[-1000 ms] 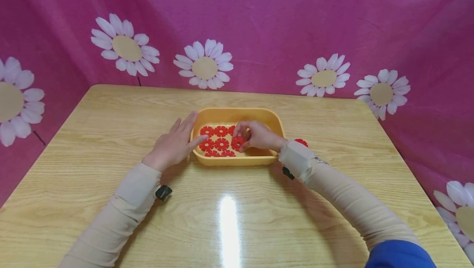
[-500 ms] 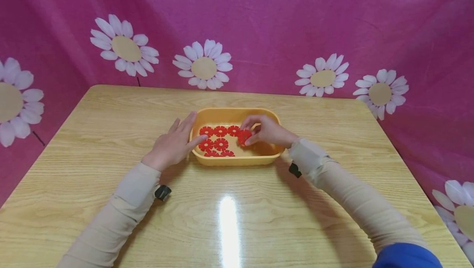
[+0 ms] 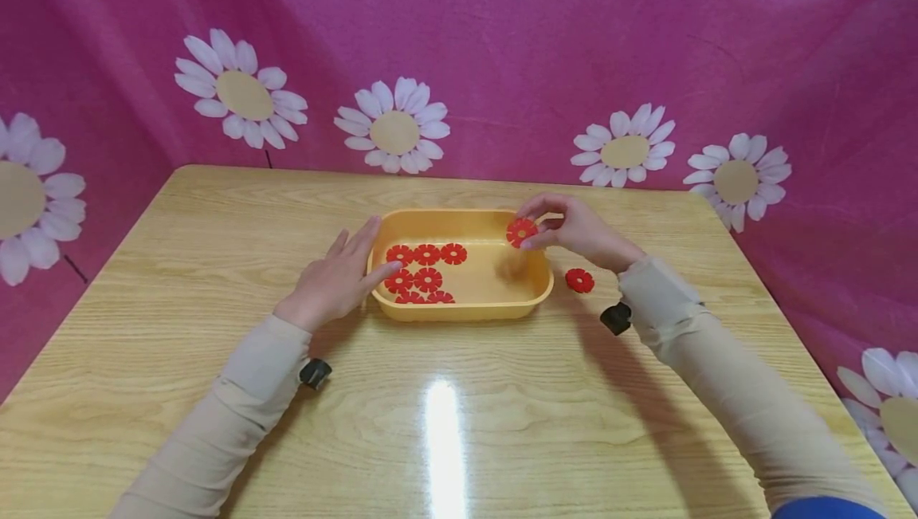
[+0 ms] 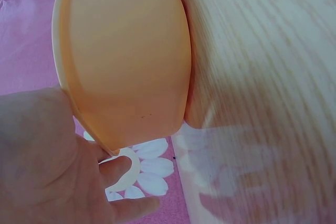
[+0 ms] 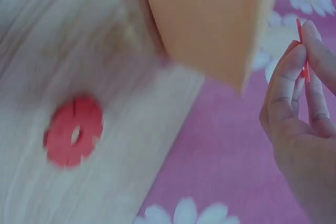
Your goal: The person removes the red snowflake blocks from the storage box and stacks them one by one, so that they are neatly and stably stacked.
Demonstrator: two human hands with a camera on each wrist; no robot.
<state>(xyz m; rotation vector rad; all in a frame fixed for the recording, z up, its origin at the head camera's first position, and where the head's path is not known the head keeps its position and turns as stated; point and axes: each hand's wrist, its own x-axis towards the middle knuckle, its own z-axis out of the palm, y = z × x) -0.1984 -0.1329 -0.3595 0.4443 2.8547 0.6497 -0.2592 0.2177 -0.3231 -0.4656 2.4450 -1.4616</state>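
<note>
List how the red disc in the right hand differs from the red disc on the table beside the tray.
The held disc is pinched in the right hand; the loose disc lies untouched on the wooden table. In the right wrist view, the held disc appears nearly edge-on, while the loose disc shows its face. Both are red and notched, with a central hole.

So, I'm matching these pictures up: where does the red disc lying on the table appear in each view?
Head: the disc lies right of centre, just right of the tray.
Left wrist: not in it.
Right wrist: the disc is at the left, a little below mid-height.
Shared landmark: the tray, in all three views.
</note>
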